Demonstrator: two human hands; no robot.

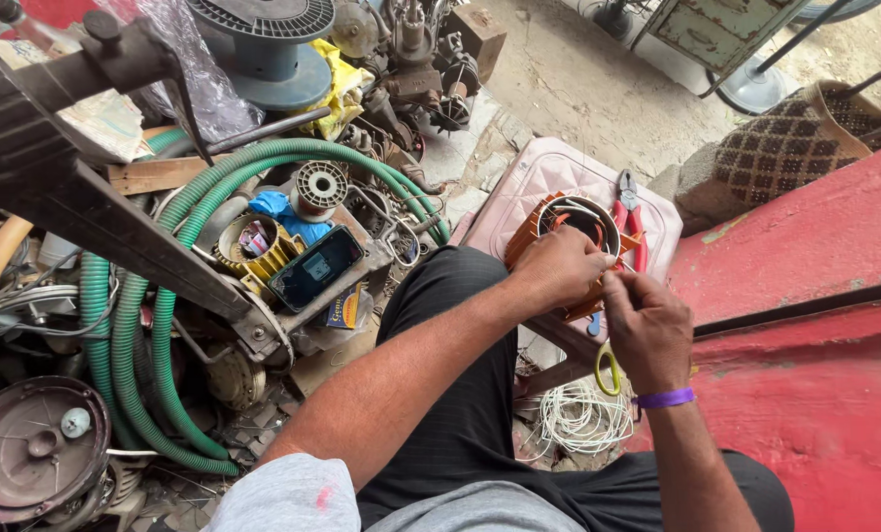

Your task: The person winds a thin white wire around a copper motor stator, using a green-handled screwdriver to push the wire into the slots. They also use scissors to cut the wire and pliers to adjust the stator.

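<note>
orange motor stator [559,222] sits on the pink stool [549,167] at twelve o'clock. left hand [556,268] grips its rim; right hand [645,330] pinches a thin wire at its edge. winding work seems underway; threading calls for fine, steady fingers. red pliers [630,212] lie at one o'clock.

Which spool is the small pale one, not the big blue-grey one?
The small pale spool lies inside the loop of green hose, beside the yellow ring. The big blue-grey spool sits at the top of the pile.
</note>
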